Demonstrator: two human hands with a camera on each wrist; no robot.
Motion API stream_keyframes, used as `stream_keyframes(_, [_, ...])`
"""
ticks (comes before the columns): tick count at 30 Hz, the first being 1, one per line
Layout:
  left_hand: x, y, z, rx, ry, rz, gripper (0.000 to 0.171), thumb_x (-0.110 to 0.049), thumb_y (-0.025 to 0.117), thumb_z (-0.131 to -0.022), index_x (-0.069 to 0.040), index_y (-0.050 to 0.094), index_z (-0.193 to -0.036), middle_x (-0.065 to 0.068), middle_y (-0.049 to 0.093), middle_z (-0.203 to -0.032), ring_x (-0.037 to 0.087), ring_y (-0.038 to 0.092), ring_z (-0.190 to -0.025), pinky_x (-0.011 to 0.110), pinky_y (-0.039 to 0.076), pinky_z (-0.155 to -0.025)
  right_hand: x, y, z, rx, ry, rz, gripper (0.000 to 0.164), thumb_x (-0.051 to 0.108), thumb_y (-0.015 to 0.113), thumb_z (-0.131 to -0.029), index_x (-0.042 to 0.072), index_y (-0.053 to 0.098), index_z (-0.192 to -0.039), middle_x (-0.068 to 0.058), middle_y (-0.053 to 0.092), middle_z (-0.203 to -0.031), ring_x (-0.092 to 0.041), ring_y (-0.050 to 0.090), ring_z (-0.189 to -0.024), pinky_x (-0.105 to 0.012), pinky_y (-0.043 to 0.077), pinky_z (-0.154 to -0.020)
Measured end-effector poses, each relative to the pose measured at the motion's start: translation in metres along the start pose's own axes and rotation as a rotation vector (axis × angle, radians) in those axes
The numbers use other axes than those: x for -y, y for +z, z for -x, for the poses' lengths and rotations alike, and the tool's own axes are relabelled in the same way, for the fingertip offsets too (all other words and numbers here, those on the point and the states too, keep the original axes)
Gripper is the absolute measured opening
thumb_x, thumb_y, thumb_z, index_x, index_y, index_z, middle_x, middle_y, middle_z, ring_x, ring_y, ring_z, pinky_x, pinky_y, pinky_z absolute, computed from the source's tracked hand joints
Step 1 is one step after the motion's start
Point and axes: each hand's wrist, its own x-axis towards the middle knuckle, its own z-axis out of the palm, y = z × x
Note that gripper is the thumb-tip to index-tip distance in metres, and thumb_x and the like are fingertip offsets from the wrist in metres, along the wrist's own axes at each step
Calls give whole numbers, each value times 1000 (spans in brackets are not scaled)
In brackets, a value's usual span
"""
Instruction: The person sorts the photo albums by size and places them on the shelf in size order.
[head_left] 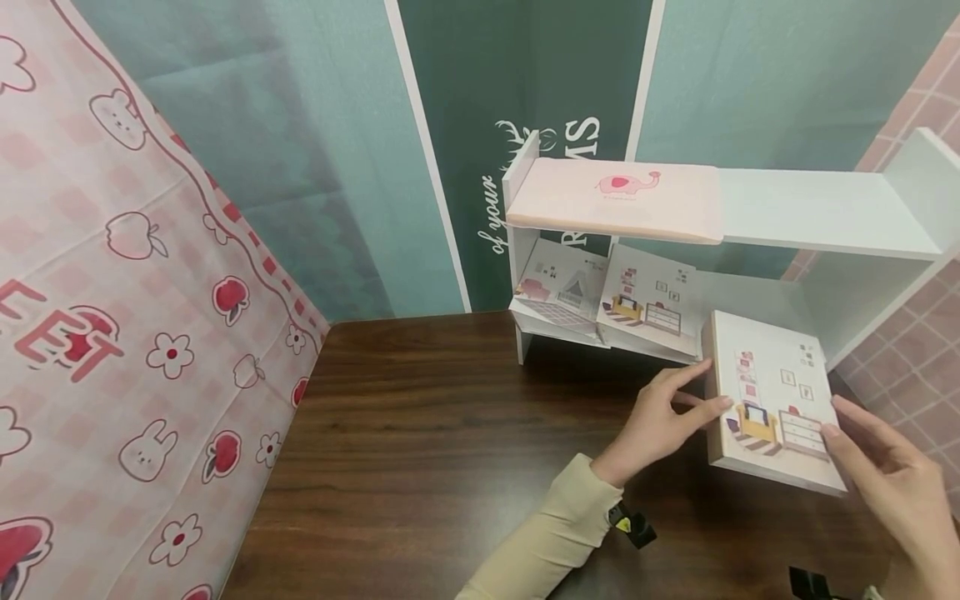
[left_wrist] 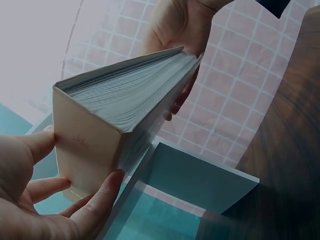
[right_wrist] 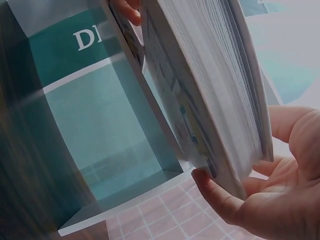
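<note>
A thick photo album [head_left: 776, 400] with a white cover, printed with a yellow armchair and a dresser, is held in front of the shelf's right part. My left hand [head_left: 660, 417] grips its beige spine [left_wrist: 85, 142], thumb on one side and fingers on the other. At the opposite edge, my right hand [head_left: 892, 475] pinches the covers. Seen from the right wrist, the page edges [right_wrist: 215, 80] fan between the covers, and the right-hand fingers [right_wrist: 220, 197] curl around the lower corner.
The white shelf [head_left: 825, 204] stands at the back right of the dark wooden table [head_left: 390, 450]. A pink elephant album [head_left: 615, 196] lies on its top board. Below, a tent-print album [head_left: 562, 287] and an armchair-print album [head_left: 648, 304] lean side by side. Pink tiled wall [head_left: 911, 367] borders the right.
</note>
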Motion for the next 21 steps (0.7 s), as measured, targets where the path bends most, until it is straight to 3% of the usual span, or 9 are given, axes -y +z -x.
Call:
stream_keyframes(9, [2, 2, -3, -36, 88, 1, 46, -27, 59, -91, -27, 44, -135, -8, 49, -129, -4, 55, -87, 9, 48, -61, 2, -4, 1, 47, -39, -34, 48, 5, 62, -87, 12, 51, -134, 31, 54, -102, 16, 54, -73, -8, 42, -54])
stream_keyframes(16, [0, 3, -4, -59, 116, 5, 36, -27, 57, -93, -22, 49, -128, -7, 51, -126, -3, 56, -89, 9, 48, -64, 2, -6, 1, 67, 16, -125, 55, 0, 63, -85, 13, 48, -136, 20, 46, -129, 20, 51, -90, -3, 44, -62])
stream_keyframes(21, [-1, 3, -4, -69, 128, -15, 33, -27, 57, -92, -20, 52, -124, -7, 52, -124, -2, 57, -90, 8, 48, -64, 2, -5, 1, 79, -3, -172, 58, -5, 65, -82, 13, 50, -135, 19, 50, -123, 20, 52, -91, -2, 44, -67])
